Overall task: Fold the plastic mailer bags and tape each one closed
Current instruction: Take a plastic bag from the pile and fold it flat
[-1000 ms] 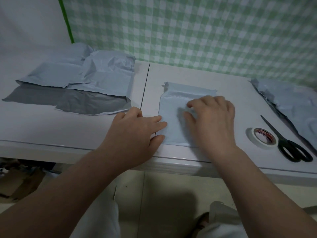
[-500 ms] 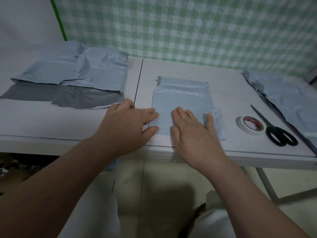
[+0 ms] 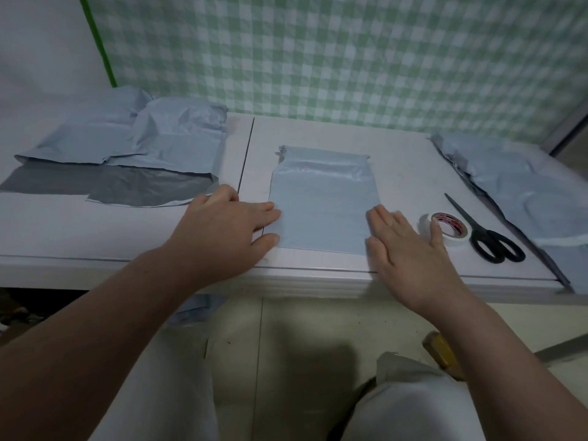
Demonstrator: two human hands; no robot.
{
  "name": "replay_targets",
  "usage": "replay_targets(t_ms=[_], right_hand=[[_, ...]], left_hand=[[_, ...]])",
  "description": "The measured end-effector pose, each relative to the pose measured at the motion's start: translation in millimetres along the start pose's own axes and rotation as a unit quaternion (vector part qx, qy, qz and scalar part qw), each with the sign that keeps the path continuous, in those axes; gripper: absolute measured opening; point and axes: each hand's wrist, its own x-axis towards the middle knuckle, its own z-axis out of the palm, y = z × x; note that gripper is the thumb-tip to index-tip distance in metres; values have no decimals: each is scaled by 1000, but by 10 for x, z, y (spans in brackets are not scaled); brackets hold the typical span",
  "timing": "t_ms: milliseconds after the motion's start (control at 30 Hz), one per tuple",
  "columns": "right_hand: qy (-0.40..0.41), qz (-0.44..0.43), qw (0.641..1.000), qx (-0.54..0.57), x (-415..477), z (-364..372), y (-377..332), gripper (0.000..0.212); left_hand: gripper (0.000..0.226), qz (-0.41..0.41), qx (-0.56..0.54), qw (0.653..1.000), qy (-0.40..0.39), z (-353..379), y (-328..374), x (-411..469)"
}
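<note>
One bag (image 3: 321, 205), folded, is laid flat at mid-table (image 3: 397, 173). Left hand (image 3: 222, 230): fingers straight, pressed on the bag's left edge. Right hand (image 3: 410, 246): flat and spread, slid within the last second from the bag's centre to its right edge. The thumb possibly touches the tape (image 3: 447, 227). Scissors (image 3: 486, 237) lie right of the bag, past the tape. A left pile (image 3: 127, 154) and right pile (image 3: 515, 186) are kept well apart from the bag. The fold is judged smoothed, with taping indicated next.
</note>
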Motion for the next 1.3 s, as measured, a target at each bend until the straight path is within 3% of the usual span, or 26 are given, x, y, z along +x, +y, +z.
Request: replay_targets(t_ms=[133, 233, 333, 433, 833, 900, 967, 1067, 1167, 1300], right_hand=[[12, -5, 1000, -7, 0, 9, 6, 52], [11, -3, 1000, -7, 7, 23, 16, 53], [15, 0, 1000, -8, 18, 34, 17, 53], [18, 3, 1000, -9, 9, 44, 18, 53], [37, -10, 999, -12, 55, 120, 73, 52], [73, -18, 997, -21, 58, 144, 73, 56], [164, -40, 986, -11, -5, 179, 12, 55], [277, -101, 954, 53, -130, 304, -184, 33], [318, -135, 934, 89, -220, 476, -367, 27], [341, -110, 930, 81, -260, 514, -390, 28]], left_hand=[[61, 14, 114, 993, -11, -102, 51, 62], [28, 61, 104, 992, 21, -141, 232, 155], [42, 137, 5, 988, 69, -77, 541, 262], [45, 109, -51, 992, -47, 47, 849, 343], [56, 52, -27, 993, -106, 141, 563, 259], [56, 47, -25, 993, -109, 121, 549, 238], [56, 46, -23, 993, -104, 124, 555, 241], [57, 41, -21, 994, -99, 154, 555, 252], [57, 40, -13, 994, -104, 164, 556, 247], [56, 34, -7, 993, -111, 147, 564, 247]])
